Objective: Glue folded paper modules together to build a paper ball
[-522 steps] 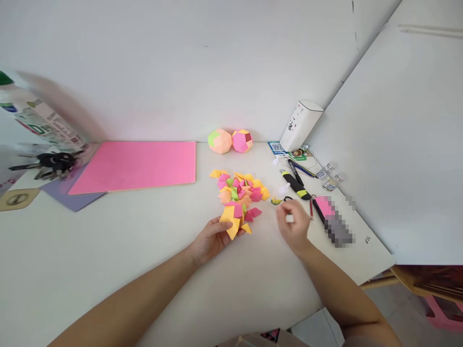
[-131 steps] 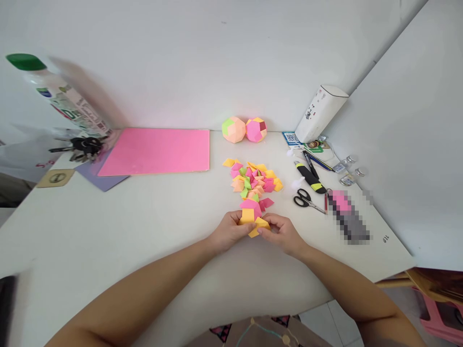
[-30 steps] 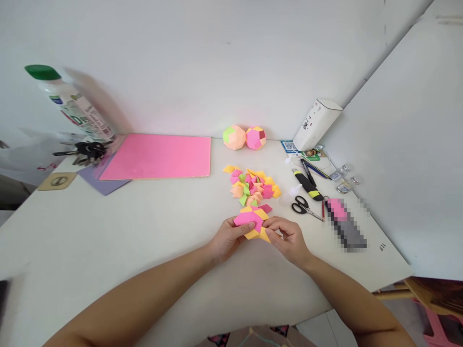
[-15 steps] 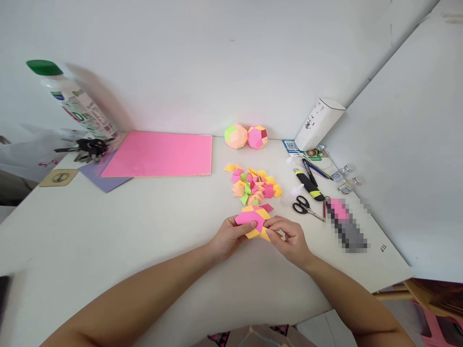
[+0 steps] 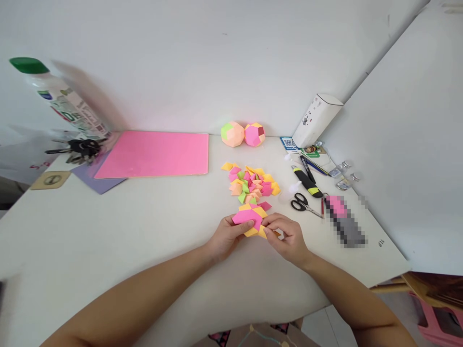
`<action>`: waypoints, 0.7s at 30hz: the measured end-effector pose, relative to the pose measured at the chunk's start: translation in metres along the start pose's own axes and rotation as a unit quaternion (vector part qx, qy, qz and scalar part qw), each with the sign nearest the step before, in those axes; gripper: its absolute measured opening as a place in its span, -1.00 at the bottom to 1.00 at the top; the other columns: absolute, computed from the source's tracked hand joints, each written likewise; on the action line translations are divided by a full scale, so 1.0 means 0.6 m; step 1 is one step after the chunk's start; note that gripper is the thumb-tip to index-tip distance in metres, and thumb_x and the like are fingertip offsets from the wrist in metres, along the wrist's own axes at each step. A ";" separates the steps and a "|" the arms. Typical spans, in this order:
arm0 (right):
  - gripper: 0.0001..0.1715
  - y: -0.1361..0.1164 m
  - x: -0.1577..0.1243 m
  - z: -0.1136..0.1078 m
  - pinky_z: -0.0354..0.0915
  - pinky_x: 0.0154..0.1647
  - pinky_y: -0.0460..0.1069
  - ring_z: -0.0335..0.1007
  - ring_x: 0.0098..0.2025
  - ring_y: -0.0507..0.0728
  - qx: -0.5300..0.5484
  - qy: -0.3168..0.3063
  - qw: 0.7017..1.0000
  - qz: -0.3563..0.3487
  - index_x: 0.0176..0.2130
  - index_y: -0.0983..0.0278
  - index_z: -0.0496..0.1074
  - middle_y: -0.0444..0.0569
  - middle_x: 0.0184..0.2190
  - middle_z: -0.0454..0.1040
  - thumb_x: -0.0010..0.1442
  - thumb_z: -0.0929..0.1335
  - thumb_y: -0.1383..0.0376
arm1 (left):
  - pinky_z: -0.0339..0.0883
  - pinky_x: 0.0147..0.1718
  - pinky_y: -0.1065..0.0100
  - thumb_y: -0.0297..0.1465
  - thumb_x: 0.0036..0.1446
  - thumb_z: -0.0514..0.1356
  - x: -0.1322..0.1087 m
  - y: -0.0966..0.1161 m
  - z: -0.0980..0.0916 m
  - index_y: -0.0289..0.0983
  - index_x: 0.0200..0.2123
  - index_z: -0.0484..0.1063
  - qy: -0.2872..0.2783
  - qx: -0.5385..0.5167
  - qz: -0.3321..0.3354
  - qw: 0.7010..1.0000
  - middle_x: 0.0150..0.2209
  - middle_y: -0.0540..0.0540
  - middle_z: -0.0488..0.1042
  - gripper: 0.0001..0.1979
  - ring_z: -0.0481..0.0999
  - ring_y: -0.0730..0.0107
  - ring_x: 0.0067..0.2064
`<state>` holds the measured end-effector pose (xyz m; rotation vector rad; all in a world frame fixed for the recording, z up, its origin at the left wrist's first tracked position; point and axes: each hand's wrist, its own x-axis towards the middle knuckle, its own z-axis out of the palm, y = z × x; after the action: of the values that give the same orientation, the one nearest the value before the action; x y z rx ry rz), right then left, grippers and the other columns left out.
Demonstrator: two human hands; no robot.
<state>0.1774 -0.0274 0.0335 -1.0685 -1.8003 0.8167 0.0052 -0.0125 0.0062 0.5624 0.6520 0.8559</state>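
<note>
Just above the white table (image 5: 144, 231), both of my hands grip a pink and yellow folded paper assembly (image 5: 250, 219). My left hand (image 5: 227, 236) grips its left side with thumb on top. From the right, my right hand (image 5: 287, 236) pinches its yellow edge with curled fingers. A pile of small folded paper pieces (image 5: 253, 183) in pink, yellow, orange and green lies just beyond the assembly. Two finished paper balls (image 5: 243, 134) rest against the wall behind the pile.
Scissors (image 5: 304, 205), a black and yellow cutter (image 5: 307, 183), pens and small vials lie to the right. A white box (image 5: 316, 120) leans on the wall. A pink sheet (image 5: 152, 154), keys (image 5: 77, 147) and a green-capped bottle (image 5: 61, 103) sit at the left.
The assembly has turned slightly in my hands since a second ago; my right fingers have shifted along its yellow edge. Earlier my right hand was apart from it, near the scissors.
</note>
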 end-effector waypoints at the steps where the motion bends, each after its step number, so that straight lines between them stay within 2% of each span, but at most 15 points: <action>1: -0.84 0.000 0.000 0.000 0.35 -0.30 0.03 0.40 -0.34 0.11 -0.001 0.002 1.000 0.000 -0.51 0.23 0.37 0.00 -0.40 0.47 0.08 0.31 0.41 | 0.27 -0.05 0.16 -0.34 -0.05 0.31 0.000 0.000 0.000 -0.33 -0.27 0.52 -0.001 0.001 0.000 1.000 -0.23 -0.18 0.56 -0.76 0.50 0.17 -0.14; 8: -0.84 0.003 -0.002 0.004 0.35 -0.30 0.02 0.41 -0.32 0.11 0.018 0.010 1.000 0.015 -0.52 0.24 0.36 0.00 -0.40 0.46 0.07 0.31 0.42 | 0.28 -0.08 0.18 -0.35 -0.04 0.31 0.001 -0.005 -0.005 -0.32 -0.27 0.53 -0.001 -0.001 -0.003 1.000 -0.25 -0.16 0.56 -0.76 0.50 0.18 -0.16; 12: -0.83 0.007 -0.006 0.008 0.33 -0.37 -0.02 0.40 -0.32 0.11 0.077 0.020 0.993 0.086 -0.54 0.25 0.33 0.00 -0.39 0.45 0.07 0.32 0.38 | 0.28 -0.08 0.18 -0.35 -0.06 0.32 0.002 -0.005 -0.007 -0.33 -0.30 0.52 0.005 -0.005 -0.014 1.000 -0.27 -0.17 0.56 -0.77 0.50 0.20 -0.18; 16: -0.79 0.011 -0.010 0.011 0.29 -0.45 -0.06 0.37 -0.37 0.07 0.155 0.019 0.974 0.165 -0.56 0.27 0.32 -0.01 -0.39 0.43 0.07 0.34 0.29 | 0.28 -0.10 0.20 -0.36 -0.05 0.31 0.001 -0.003 -0.005 -0.32 -0.33 0.53 0.008 -0.009 -0.019 1.000 -0.31 -0.14 0.55 -0.81 0.49 0.25 -0.22; 21: -0.76 0.012 -0.008 0.012 0.28 -0.45 -0.06 0.33 -0.41 0.04 0.202 0.010 0.962 0.184 -0.57 0.27 0.33 -0.02 -0.39 0.42 0.06 0.37 0.24 | 0.30 -0.15 0.21 -0.36 -0.05 0.31 -0.001 0.001 -0.004 -0.31 -0.36 0.53 -0.001 -0.019 -0.043 0.999 -0.36 -0.12 0.55 -0.84 0.49 0.26 -0.27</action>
<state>0.1748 -0.0296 0.0227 -1.1396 -1.3485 1.3270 0.0029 -0.0121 0.0054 0.4969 0.6516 0.7855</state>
